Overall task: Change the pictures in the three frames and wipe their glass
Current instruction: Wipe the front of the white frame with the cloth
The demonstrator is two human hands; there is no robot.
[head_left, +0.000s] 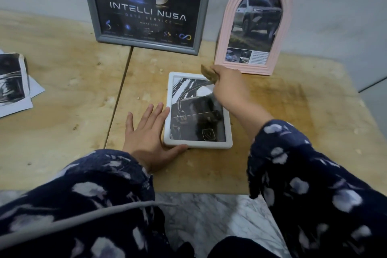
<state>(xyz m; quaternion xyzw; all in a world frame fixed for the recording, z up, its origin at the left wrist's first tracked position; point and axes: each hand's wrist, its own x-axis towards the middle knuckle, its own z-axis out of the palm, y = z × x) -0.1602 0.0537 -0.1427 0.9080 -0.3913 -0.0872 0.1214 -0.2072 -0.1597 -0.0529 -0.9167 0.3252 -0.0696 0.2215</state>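
Observation:
A small white frame [228, 132] lies flat on the wooden table [272, 142], with a black-and-white picture under its glass. My left hand [147, 132] rests flat against the frame's left edge, fingers straight, thumb along its bottom edge. My right hand [227, 86] hovers over the frame's top right corner and pinches a small brownish cloth [208, 73]. A grey frame [146, 6] with a dark "INTELLI NUSA" poster leans on the wall behind. A pink arched frame [254, 27] with a truck picture stands to its right.
Loose black-and-white prints [12, 84] lie in a pile at the table's left edge. A seam [119, 98] runs between two table boards. Marble floor [209, 216] shows below the table's front edge. A grey wall [335, 16] backs the table.

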